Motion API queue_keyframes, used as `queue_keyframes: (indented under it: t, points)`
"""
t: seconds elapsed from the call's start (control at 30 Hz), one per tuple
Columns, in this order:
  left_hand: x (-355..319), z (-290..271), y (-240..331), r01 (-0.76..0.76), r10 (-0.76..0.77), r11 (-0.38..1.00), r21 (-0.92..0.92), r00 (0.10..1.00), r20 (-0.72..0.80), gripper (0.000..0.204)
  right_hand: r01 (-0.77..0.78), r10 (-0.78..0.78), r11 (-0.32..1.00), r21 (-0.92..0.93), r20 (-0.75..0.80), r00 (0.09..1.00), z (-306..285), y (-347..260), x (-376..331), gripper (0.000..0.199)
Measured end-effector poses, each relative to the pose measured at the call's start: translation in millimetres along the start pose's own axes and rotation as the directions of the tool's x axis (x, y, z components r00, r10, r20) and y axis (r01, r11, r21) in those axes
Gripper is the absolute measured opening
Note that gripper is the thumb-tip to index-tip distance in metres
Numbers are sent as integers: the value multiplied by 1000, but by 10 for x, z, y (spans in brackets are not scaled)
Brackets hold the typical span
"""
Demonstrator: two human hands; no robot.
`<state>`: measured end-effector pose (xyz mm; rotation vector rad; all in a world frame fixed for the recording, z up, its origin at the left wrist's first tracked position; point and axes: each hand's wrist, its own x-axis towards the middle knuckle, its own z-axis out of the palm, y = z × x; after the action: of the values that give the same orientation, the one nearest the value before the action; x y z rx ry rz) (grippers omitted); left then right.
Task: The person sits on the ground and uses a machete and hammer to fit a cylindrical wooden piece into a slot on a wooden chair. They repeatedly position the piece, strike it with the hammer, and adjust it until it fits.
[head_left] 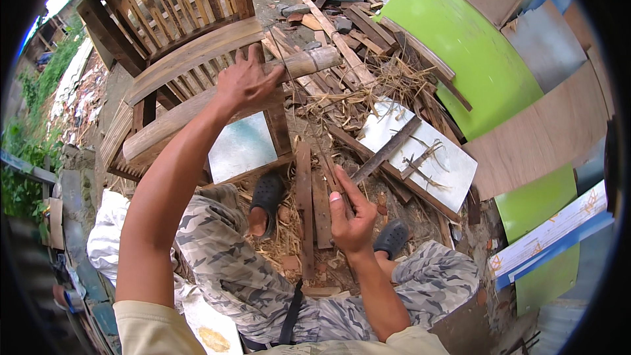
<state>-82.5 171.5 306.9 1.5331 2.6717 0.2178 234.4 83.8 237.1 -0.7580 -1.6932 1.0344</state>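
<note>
My left hand point(247, 84) presses down on a round, pale wooden pole point(172, 122), its fingers bent over the top. The pole slants across in front of the slatted wooden chair point(197, 36). A long, thin dark strip point(320, 146) crosses the pole just right of that hand and runs down toward me. Closer in, my right hand point(353, 218) is closed around the lower part of this strip, with thumb and index finger stretched along it. Whether the strip is tied to the pole I cannot tell.
A white board point(430, 174) with a dark flat bar point(389, 147) on it lies to the right. Scrap wood and dry fibres point(394, 85) pile up beyond. Green sheets point(463, 46) line the right side. Loose brown planks point(306, 210) lie between my feet.
</note>
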Motion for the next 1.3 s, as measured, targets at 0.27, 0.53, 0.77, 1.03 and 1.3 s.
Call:
queue_keyframes:
  t: [0.27, 0.53, 0.77, 1.03, 1.3]
  points:
    - [-51, -150, 165, 147, -167, 983, 113, 967, 192, 114, -104, 103, 994, 27, 37, 994, -132, 22, -140, 44]
    - [-92, -104, -56, 55, -55, 999, 3, 996, 65, 121, -86, 83, 993, 80, 42, 996, -54, -24, -37, 44]
    - [-61, -85, -21, 66, -66, 998, 4, 995, 78, 117, -89, 88, 996, 33, 32, 996, -34, 3, 36, 44]
    - [-41, -90, -48, 57, -57, 998, 11, 997, 58, 114, -74, 73, 995, 64, 19, 997, -17, -27, -58, 43]
    - [-44, -165, 11, 91, -86, 995, -27, 986, 145, 113, -96, 95, 994, 52, 15, 995, 193, 71, 210, 43]
